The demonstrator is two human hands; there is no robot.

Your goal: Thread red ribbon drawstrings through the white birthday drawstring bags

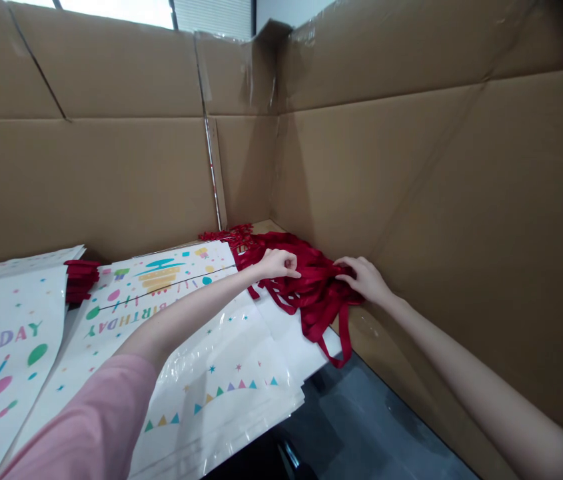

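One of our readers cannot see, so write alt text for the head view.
A person's bare right hand is at the right edge of a heap of red ribbons, with the left hand curled over it. To the left lie white sheets with colourful birthday prints; brown cardboard walls stand behind and to the right.

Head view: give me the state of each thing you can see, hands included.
Left hand: fingers curled, above the red ribbons; grip unclear.
Right hand: fingers at the ribbons; grip unclear.
Red ribbons: heaped in loose loops.
Middle printed sheets: stacked, lying face up.
Leftmost printed sheets: stacked, right edge curved.
Cardboard walls: upright, creased.
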